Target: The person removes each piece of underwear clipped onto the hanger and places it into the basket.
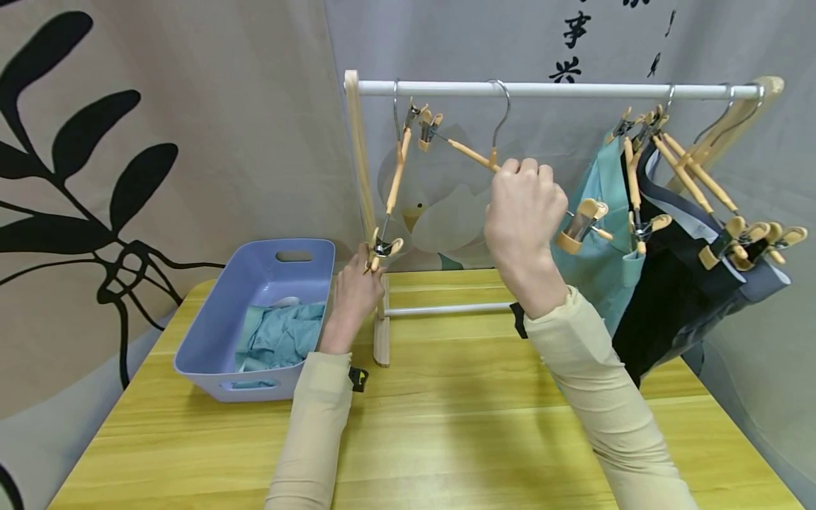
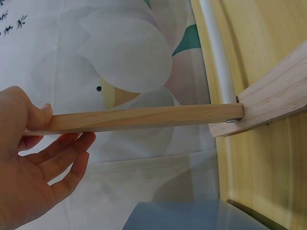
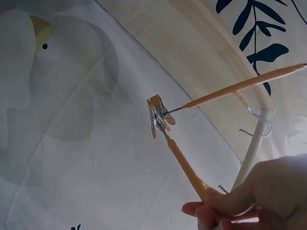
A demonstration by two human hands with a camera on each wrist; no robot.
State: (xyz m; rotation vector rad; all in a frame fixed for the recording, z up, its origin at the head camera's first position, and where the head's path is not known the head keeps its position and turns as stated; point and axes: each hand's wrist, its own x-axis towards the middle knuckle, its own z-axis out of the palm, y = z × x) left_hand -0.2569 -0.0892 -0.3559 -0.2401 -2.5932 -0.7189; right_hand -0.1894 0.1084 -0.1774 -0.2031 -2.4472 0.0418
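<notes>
My left hand (image 1: 357,287) holds the wooden upright (image 2: 144,117) at the left end of a clothes rack. In the left wrist view, the thumb and fingers of that hand (image 2: 43,163) pinch the post. Higher up on the right, my right hand (image 1: 525,212) grips the wooden bar of a clip hanger (image 1: 470,153), its hook over the white rail (image 1: 433,88). The right wrist view has the right hand (image 3: 244,196) with fingers curled round this bar. A second clip hanger (image 1: 398,177) hangs beside the left post. Neither of these hangers carries a garment.
A blue basket (image 1: 204,333) with folded teal cloth (image 1: 287,333) stands on the wooden table (image 1: 446,425), left of the rack. At the rail's right end hang teal shorts (image 1: 589,262) and dark garments (image 1: 650,283) on clip hangers. A patterned curtain (image 1: 255,127) hangs behind.
</notes>
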